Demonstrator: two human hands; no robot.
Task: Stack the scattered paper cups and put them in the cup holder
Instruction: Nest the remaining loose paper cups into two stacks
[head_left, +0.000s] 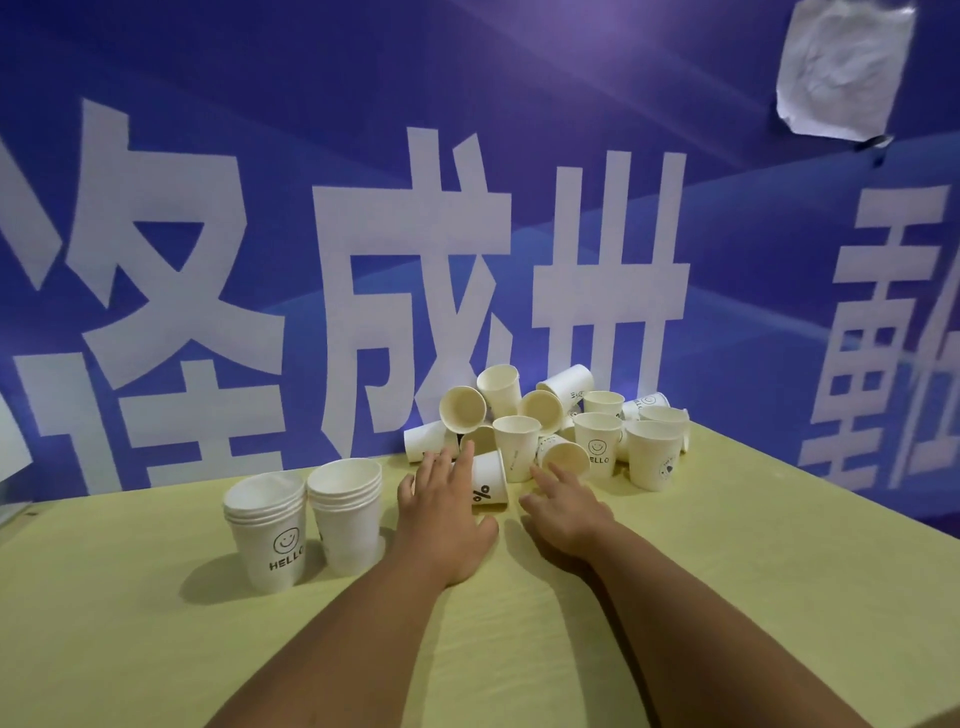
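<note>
A heap of several white paper cups (550, 415) lies against the blue wall at the back of the table, some upright, some on their sides. Two short stacks of cups stand at the left: one with a smiley and "HELLO" (267, 530), one plain (348, 514). My left hand (441, 514) reaches forward with fingers spread, its fingertips touching a cup with a "%" mark (489, 480). My right hand (563, 506) reaches beside that cup, fingers apart, close to a tipped cup (563, 457). Neither hand holds anything. No cup holder is in view.
The table carries a pale yellow-green cloth (519, 649). A blue banner wall with big white characters (415, 260) stands right behind the cups and wraps round the right side. A crumpled white sheet (844, 67) is stuck high on the wall.
</note>
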